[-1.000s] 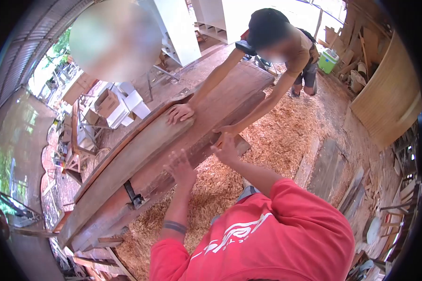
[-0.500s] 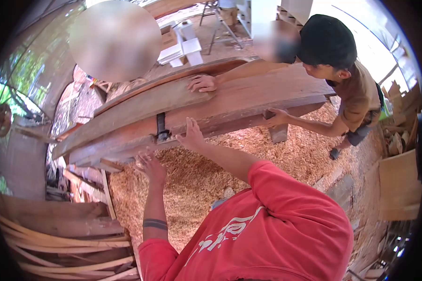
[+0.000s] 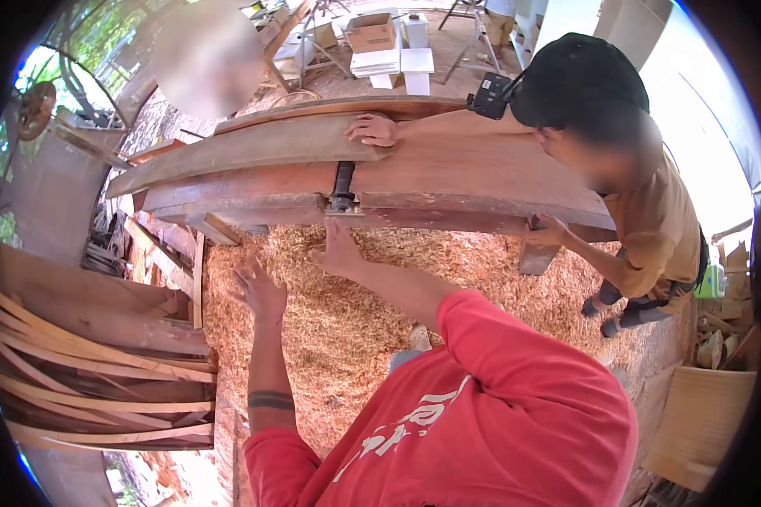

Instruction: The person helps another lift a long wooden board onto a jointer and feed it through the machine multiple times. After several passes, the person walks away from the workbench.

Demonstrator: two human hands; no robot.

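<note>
My left hand (image 3: pixel 259 290) has its fingers spread above the shavings, below the front edge of a long reddish board (image 3: pixel 473 173), and holds nothing. Just under a black power tool (image 3: pixel 342 190), my right hand (image 3: pixel 340 249) is raised with fingers apart; whether a fingertip touches the tool's base is unclear. The tool lies across the board's front edge. A curved grey-brown plank (image 3: pixel 254 150) rests on top of the board. One hand of a co-worker (image 3: pixel 372 129) lies on that plank's right end, and the other (image 3: pixel 548 230) grips the front edge at the right.
The co-worker in a black cap (image 3: pixel 583 80) leans over the board's right end. Wood shavings (image 3: pixel 338 338) cover the ground. Thin strips (image 3: pixel 101 363) are stacked at the lower left. Behind the board stand a cardboard box (image 3: pixel 370 34) and white boxes (image 3: pixel 417 63). A wooden support (image 3: pixel 536 258) stands below the board.
The view has shifted, with the board higher in the picture. My hands are lower relative to the board's edge, both with fingers apart. The co-worker's head has turned further down toward the board.
</note>
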